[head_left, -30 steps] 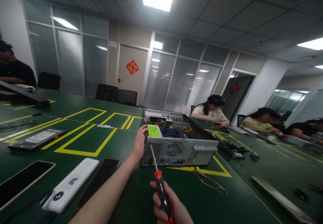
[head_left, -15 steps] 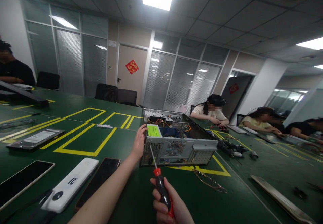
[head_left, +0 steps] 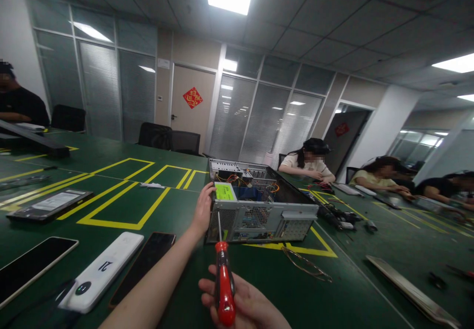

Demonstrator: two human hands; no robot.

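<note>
An open computer case lies on its side on the green table, its rear panel facing me. In its near left corner is a power supply with a bright green label. My left hand rests against the left side of the case, fingers at the top edge by the power supply. A red and black screwdriver lies in my right hand, its shaft pointing up to the power supply's rear face. The fingers are loosely curled round the handle. Whether the tip sits in a screw is too small to tell.
Left of my arm lie a dark phone, a white power bank, another phone and a hard drive. Thin wires and a flat metal panel lie to the right. Several people sit round the table.
The screwdriver has turned in my right hand, its handle showing more red, and its handle has swung left. My right fingers have loosened. My left hand stays on the case.
</note>
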